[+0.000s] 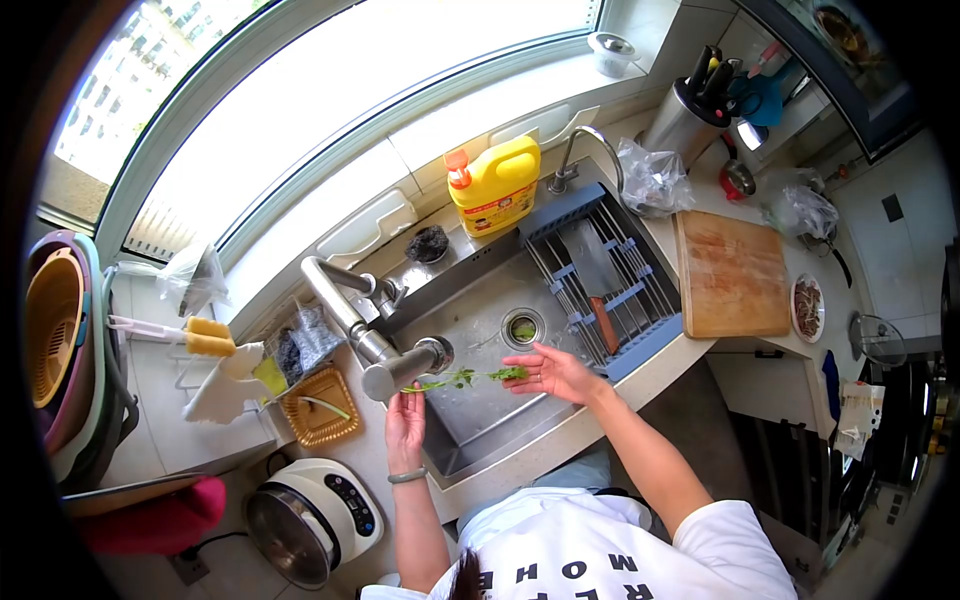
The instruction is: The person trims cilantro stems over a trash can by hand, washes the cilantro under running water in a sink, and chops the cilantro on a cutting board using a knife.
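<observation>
A thin green leafy sprig, like coriander [463,379], stretches across the near part of the stainless steel sink [470,410]. My left hand [405,432] pinches its stem end beside the faucet head [400,372]. At the sprig's leafy end, my right hand [556,375] is turned up with its fingers stretched out, and the leaves touch the fingertips. Green bits lie in the drain [523,328]. Across the sink's right side sits a blue-framed drying rack [640,345]; a cleaver with a wooden handle [604,325] rests in it.
Behind the sink stands a yellow detergent jug [497,187] next to a dark scouring pad [427,244]. A wooden cutting board [732,275] and a bowl [807,307] are on the right. Left lie a golden tray [322,405] with a pale stalk and an electric pot [310,520].
</observation>
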Demonstrator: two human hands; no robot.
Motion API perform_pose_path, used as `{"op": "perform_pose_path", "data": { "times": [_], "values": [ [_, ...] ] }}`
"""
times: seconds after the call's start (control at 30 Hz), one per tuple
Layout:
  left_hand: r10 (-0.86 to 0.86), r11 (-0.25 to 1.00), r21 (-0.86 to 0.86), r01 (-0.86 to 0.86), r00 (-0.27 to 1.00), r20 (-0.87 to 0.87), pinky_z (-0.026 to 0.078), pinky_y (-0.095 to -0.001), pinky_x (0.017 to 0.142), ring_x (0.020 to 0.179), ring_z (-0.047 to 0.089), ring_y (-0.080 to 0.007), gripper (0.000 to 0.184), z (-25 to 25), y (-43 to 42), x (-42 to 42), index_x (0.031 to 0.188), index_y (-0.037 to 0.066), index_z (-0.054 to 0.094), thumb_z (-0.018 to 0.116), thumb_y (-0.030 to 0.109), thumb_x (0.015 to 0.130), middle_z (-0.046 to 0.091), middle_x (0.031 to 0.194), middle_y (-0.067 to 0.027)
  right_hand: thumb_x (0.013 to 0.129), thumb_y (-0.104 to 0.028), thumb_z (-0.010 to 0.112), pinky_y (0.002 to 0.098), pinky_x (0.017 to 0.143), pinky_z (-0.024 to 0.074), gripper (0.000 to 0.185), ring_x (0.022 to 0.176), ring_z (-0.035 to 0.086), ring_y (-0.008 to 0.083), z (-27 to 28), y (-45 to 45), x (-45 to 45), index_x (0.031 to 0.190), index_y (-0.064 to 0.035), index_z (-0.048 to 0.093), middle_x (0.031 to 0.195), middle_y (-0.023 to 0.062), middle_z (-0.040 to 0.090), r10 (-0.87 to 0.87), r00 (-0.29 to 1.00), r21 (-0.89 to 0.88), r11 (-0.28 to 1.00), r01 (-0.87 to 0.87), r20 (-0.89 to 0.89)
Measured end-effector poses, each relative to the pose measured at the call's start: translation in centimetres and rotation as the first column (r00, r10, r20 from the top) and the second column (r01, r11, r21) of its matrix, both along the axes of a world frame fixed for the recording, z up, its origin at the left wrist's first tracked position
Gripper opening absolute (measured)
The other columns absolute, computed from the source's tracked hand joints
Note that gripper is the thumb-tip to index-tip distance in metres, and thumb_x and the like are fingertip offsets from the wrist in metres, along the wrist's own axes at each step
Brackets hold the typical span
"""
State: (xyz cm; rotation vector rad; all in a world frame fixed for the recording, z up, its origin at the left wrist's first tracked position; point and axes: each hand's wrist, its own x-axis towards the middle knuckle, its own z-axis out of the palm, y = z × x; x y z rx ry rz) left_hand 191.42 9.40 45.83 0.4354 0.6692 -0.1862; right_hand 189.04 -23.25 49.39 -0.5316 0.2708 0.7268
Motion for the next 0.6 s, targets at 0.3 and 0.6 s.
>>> {"op": "perform_pose_path", "data": {
  "times": [0.3, 0.6],
  "values": [
    [0.001, 1.000, 0.002, -0.001, 0.999, 0.042, 0.053, -0.0398, 0.098, 0.103, 0.064, -0.0247, 0.020, 1.4, -0.6, 0.0, 0.107, -0.002, 0.061, 0.053, 0.014, 0.098, 0.066, 0.106, -0.0150, 0.100, -0.030, 0.046, 0.0375, 0.100, 0.0478, 0.049, 0.112, 0.061, 0.0288, 1.4, -1.0, -0.2, 0.132, 0.0080, 0.047, 0.121, 0.0227, 0.060, -0.064, 0.994, -0.053, 0.996, 0.069, 0.090],
    [-0.035, 0.999, 0.015, 0.034, 0.997, 0.070, 0.054, -0.0347, 0.096, 0.103, 0.065, -0.0192, 0.024, 2.4, -0.4, -0.2, 0.115, 0.002, 0.061, 0.054, 0.016, 0.097, 0.067, 0.114, -0.0097, 0.093, -0.006, 0.053, 0.0334, 0.090, 0.0551, 0.033, 0.099, 0.067, 0.0259, 0.5, -0.1, -0.5, 0.124, 0.0074, 0.054, 0.109, 0.0203, 0.065, -0.075, 0.976, -0.306, 0.942, 0.137, 0.203]
  ]
}}
